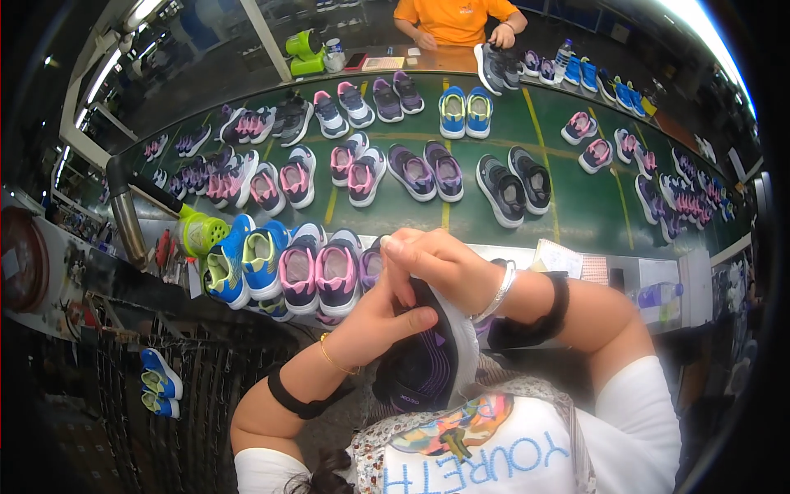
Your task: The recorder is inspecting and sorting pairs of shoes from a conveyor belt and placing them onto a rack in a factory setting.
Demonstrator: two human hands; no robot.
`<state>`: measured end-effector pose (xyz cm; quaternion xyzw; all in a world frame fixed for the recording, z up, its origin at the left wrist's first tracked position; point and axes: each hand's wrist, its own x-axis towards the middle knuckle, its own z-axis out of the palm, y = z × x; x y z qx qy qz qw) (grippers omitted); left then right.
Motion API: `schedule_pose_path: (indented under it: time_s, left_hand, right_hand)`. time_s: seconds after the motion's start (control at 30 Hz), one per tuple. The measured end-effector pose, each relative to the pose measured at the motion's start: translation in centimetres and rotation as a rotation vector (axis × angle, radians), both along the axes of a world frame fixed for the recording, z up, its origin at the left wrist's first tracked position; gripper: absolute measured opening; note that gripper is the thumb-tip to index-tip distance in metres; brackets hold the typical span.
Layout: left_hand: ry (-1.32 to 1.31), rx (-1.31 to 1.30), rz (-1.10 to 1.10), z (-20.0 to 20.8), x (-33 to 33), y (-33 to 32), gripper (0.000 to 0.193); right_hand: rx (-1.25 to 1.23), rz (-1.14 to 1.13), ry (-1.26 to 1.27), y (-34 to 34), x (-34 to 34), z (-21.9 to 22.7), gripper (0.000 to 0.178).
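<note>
**Dark shoe held up in both hands above a belt of children's trainers**

The dark shoe with purple trim (424, 354) is off any surface, raised close to the person's chest with its sole side turned toward the camera and its white midsole edge on the right. The left hand (374, 325) comes from below, thumb pressed across the sole, its grip clamped on the shoe; the right hand (436, 263) curls over the toe end from above, grip likewise closed on the shoe. Held this way the shoe is braced from two sides, probably so the sole and edge can be looked at or worked on closely

Just beyond the hands, at the near edge of the green conveyor belt (592, 206), stands a pink and navy pair (319, 272) beside a blue and lime pair (243, 262). Further out the belt carries many more pairs set side by side, toes pointing away, among them a grey pair (517, 183) and a blue pair (464, 111); the pairing keeps lefts and rights together

No open bin or box shows its contents. A clear bottle (658, 293) lies on the worktop at the right, and another person in an orange shirt (453, 20) handles a shoe at the far edge
</note>
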<state>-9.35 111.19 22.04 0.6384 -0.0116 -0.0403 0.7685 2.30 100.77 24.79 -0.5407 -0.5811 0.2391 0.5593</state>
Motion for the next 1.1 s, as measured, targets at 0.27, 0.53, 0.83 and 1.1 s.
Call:
schedule_pose_path:
  time_s: [0.27, 0.53, 0.83, 1.1]
  left_hand:
    - [-0.042, 0.2, 0.009, 0.5, 0.0, 0.5, 0.047]
    - [-0.086, 0.238, 0.043, -1.7, 1.1, 1.3, 0.051]
    - [0.011, 0.061, -0.063, -3.3, 2.5, 1.7, 0.07]
    - [-0.016, -0.042, 0.004, -4.3, 4.5, 0.8, 0.075]
  right_hand:
    - [-0.048, 0.002, -0.176, 0.3, -0.1, 0.9, 0.056]
    - [-0.217, -0.067, -0.167, 0.7, 0.5, -0.3, 0.052]
    - [-0.134, -0.021, 0.402, 0.6, 1.9, -4.0, 0.067]
    - [0.067, -0.156, 0.774, -5.3, 2.3, -10.2, 0.069]
